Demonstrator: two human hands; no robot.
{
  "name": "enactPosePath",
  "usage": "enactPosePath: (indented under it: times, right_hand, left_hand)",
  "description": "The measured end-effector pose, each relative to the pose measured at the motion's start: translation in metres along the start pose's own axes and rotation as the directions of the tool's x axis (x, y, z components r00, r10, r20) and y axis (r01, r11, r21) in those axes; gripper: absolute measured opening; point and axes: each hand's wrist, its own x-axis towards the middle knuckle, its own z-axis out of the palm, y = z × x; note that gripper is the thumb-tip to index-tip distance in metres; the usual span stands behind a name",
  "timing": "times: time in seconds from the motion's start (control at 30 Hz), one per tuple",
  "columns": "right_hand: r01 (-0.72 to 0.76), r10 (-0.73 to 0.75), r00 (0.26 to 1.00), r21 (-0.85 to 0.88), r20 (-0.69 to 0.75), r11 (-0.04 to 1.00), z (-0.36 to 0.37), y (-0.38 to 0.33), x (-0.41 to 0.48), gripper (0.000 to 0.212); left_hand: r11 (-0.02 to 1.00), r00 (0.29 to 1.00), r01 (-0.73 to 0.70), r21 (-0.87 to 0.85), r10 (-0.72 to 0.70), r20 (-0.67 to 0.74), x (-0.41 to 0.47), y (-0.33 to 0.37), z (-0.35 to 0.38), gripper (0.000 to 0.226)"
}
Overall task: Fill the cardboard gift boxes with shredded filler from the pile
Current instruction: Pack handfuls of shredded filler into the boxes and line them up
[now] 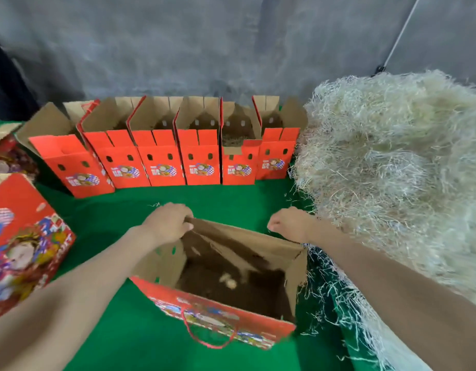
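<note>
Red printed flat box (22,250) on the far left, and a row of boxes (162,156) standing open at the back of the green cloth (231,199). Left hand (167,223) has its fingers curled over the back flap of the open box (218,277) up front. Right hand (290,226) is balled up just past that box's right corner, can't tell if it's pinching anything. Filler pile (392,170) is heaped on the right.

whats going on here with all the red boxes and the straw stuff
A person has an open red gift box on the green cloth. The left hand grips its far flap; the right hand is curled near the far right corner, and I cannot tell if it holds anything. The filler pile lies to the right; six more open boxes stand in a row behind.
</note>
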Motion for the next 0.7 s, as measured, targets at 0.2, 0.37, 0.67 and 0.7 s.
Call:
enactPosePath:
  times: [0.2, 0.37, 0.67, 0.7]
  right_hand:
    - [0.021, -0.105, 0.988, 0.565, 0.116, 0.825, -0.009, 0.005, -0.037, 0.063]
    - [0.32, -0.309, 0.947, 0.158, -0.09, 0.934, 0.007, 0.003, -0.038, 0.016]
    - [0.17, -0.095, 0.957, 0.265, -0.276, 0.949, 0.025, 0.009, -0.072, 0.03]
    - [0.168, -0.056, 0.941, 0.319, -0.333, 0.933, 0.028, 0.008, -0.079, 0.034]
  left_hand:
    - [0.981, 0.963, 0.078, 0.177, -0.12, 0.242, -0.017, 0.013, -0.002, 0.027]
    - [0.995, 0.999, -0.026, 0.092, 0.022, 0.045, -0.034, 0.051, 0.009, 0.03]
    - [0.997, 0.998, -0.049, 0.056, 0.051, -0.022, -0.039, 0.087, 0.008, 0.066]
    - [0.996, 0.997, -0.067, 0.058, 0.07, -0.045, -0.04, 0.095, 0.012, 0.065]
